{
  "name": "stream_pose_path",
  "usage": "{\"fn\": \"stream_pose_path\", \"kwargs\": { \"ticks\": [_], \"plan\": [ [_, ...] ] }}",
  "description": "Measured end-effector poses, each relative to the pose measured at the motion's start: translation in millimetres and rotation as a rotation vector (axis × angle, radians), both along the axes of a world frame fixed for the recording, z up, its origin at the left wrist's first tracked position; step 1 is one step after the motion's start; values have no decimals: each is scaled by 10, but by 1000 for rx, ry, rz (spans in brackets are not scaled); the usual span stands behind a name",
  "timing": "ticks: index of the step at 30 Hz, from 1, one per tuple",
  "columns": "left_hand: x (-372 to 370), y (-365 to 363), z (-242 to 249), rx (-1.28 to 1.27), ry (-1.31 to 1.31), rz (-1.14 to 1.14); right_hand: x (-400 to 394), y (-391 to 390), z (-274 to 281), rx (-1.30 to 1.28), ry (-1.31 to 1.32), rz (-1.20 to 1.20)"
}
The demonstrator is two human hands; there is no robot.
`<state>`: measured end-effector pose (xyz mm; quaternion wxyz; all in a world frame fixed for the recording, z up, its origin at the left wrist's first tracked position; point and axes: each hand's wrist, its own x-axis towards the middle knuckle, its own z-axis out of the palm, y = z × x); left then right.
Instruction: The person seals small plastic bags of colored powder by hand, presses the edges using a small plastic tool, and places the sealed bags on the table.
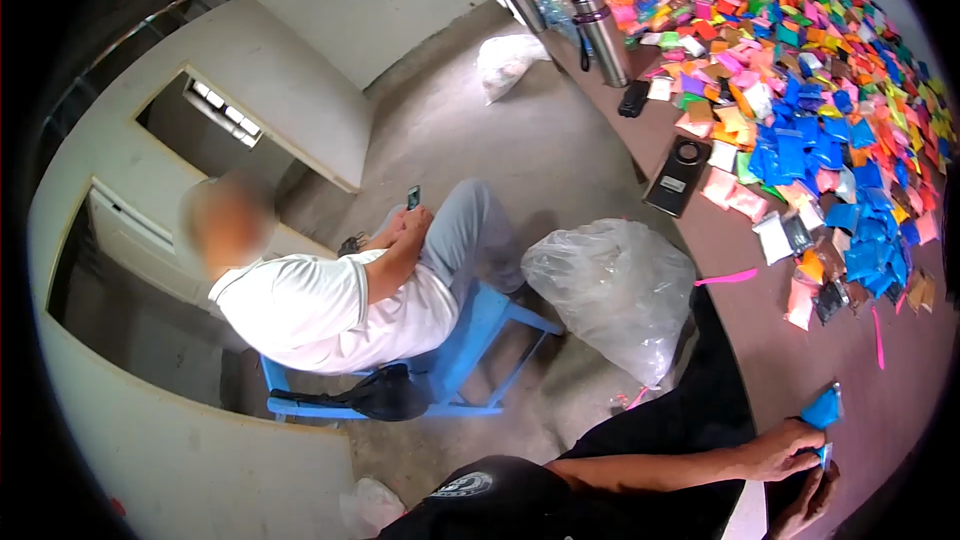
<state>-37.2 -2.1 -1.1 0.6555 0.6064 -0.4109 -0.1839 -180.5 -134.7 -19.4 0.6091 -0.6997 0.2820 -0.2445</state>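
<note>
While a person [320, 310] in white sits on a blue chair [465, 340], a clear bag [612, 290] rests beside the bench [785, 365]; farther right, the left hand [783, 451] pinches a small blue packet [825, 456], the right hand [808, 506] close by, its grip impossible to tell.

Brown table [735, 290]: heap of coloured packets [790, 155] toward far edge; black phone [679, 176], steel flask [602, 40] along left edge.

R hand [808, 508] cut off at bottom edge. Blue pkt [822, 407] partly hidden by L hand [775, 452]; can't tell if blue bit [826, 455] below is same pkt. Co-worker's head [228, 225] blurred, phone screen [414, 198] too small to read.
</note>
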Motion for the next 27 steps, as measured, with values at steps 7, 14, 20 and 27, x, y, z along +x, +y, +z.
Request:
{"fn": "stream_pose_path", "kwargs": {
  "ticks": [7, 14, 20, 27],
  "plan": [
    [38, 89, 148, -14, -21, 47, 38, 233, 216, 45, -128, 22],
    [82, 128, 209, 41, 16, 27, 215, 405, 559, -42, -79, -39],
    [81, 139, 285, -17, -25, 88, 190, 365, 530, -96, -49, -58],
    [84, 155, 378, 32, 44, 61, 209, 369, 621, -135, -24, -65]
  ]
}}
